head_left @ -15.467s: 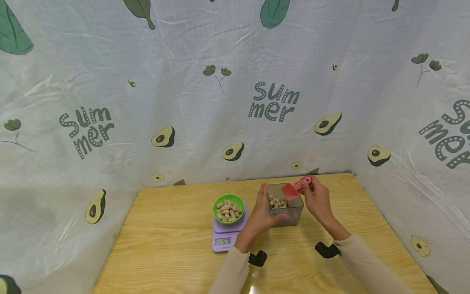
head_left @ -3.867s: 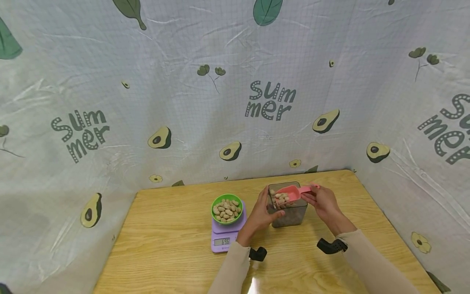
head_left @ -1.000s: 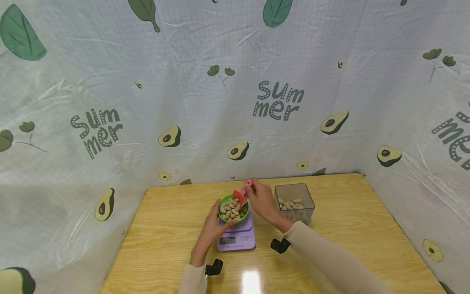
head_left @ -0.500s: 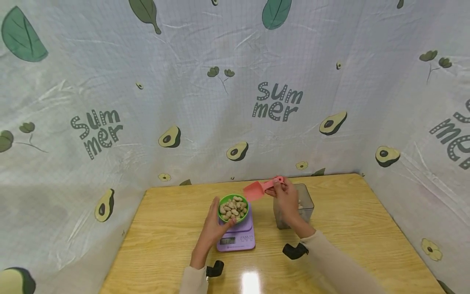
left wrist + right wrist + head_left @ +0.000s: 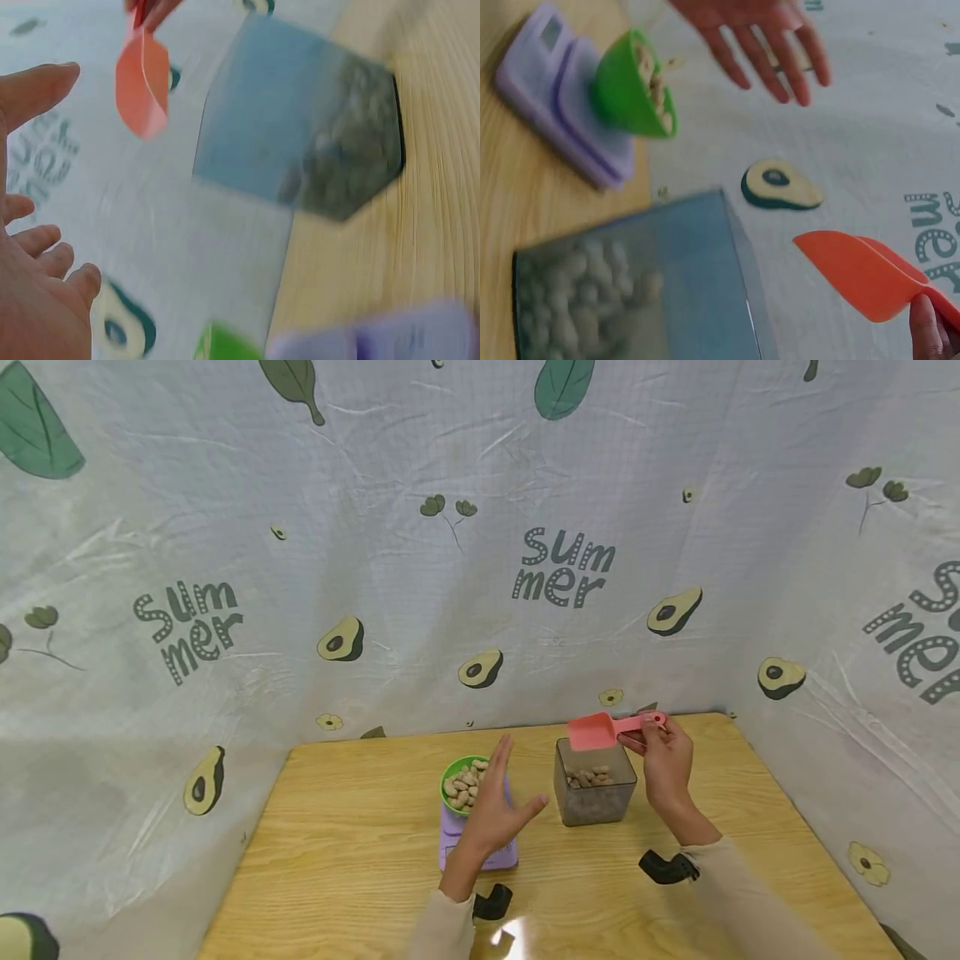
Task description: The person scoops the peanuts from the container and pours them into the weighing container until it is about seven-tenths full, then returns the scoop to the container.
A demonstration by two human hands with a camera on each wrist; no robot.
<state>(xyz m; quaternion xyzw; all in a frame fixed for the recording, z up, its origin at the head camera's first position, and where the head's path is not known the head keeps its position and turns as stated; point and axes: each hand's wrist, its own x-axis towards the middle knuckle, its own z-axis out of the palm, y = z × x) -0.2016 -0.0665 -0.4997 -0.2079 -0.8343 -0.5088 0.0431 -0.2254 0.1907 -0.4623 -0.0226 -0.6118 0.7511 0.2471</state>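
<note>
My right hand [image 5: 667, 768] grips the handle of a pink scoop [image 5: 591, 732], held over the back of a clear grey square container [image 5: 596, 806]. No peanuts show in the scoop. Inside the container a layer of peanuts [image 5: 588, 777] covers the bottom. My left hand [image 5: 491, 814] is raised with fingers spread, between the container and a green bowl [image 5: 447, 770], holding nothing. Peanuts [image 5: 654, 88] fill that bowl, which sits on a purple kitchen scale [image 5: 536, 71]. In the head view the left hand covers part of the bowl and the scale's display.
Everything stands on a light wooden table [image 5: 337, 843]. Behind it and to both sides hangs a pale sheet [image 5: 390, 568] printed with avocados and lettering. Both wrists carry black camera mounts [image 5: 667, 867].
The scoop tipped peanuts into the bowl, and the scale reading rose from 69.6. My right hand then carried the scoop right, over the container. My left hand let go of the bowl and moved right.
</note>
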